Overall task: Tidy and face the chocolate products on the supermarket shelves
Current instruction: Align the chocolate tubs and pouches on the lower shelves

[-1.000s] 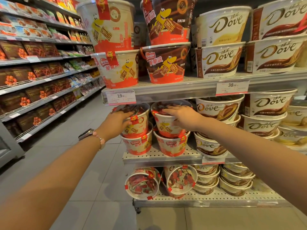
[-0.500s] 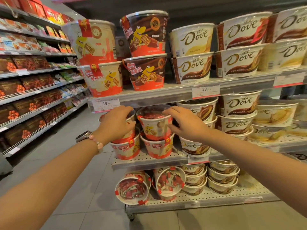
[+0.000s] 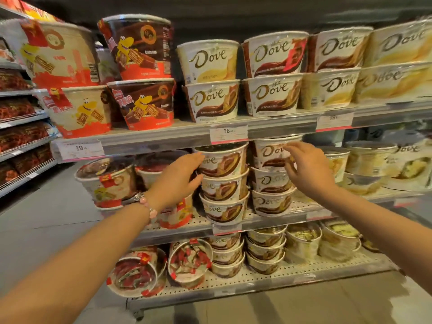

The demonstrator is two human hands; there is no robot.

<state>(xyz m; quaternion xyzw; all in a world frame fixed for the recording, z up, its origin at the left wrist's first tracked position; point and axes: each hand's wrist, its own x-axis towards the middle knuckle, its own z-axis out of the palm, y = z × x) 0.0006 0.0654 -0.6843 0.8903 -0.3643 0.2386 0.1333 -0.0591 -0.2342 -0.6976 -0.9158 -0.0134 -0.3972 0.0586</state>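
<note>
Both hands reach for the Dove tubs on the middle shelf!

At frame centre the left hand [image 3: 181, 177] lies against the side of the top Dove tub [image 3: 223, 160] of a stack of three, fingers loosely spread, nothing gripped. The right hand [image 3: 306, 169] hovers at the neighbouring Dove tub [image 3: 272, 152], fingers lightly curled, contact unclear in the blur. These tubs look light, stiff-walled, film-wrapped and likely slick; I'd cup each by its sides below the rim and turn it, minding the stack underneath.
</note>
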